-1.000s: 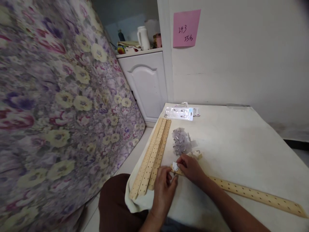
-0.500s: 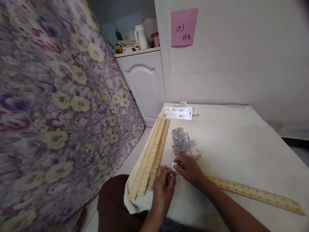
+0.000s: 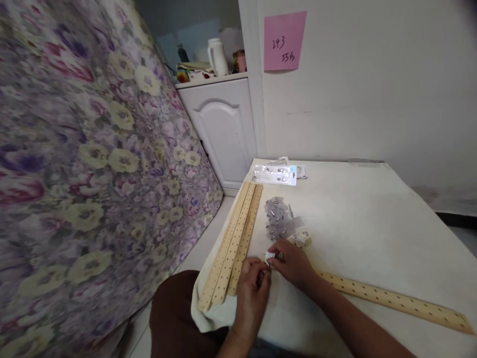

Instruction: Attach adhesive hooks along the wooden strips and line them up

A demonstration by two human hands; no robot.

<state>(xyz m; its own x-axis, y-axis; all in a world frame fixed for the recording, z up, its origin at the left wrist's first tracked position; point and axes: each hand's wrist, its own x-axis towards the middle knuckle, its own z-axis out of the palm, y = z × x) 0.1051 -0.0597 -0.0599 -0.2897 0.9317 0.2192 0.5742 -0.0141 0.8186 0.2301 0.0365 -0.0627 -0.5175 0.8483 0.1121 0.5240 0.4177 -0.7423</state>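
Near left edge of table (image 3: 372, 214) | right hand (image 3: 292, 262) pinches white piece (image 3: 269, 256) | left hand (image 3: 252, 293) grip unclear | open room far-right

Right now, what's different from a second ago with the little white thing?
The white piece has tilted, showing a narrower face. The left hand has brought its fingertips in closer to it. The right hand had it pinched already; I see no letting go. The pile of small parts and the long strip stayed put.
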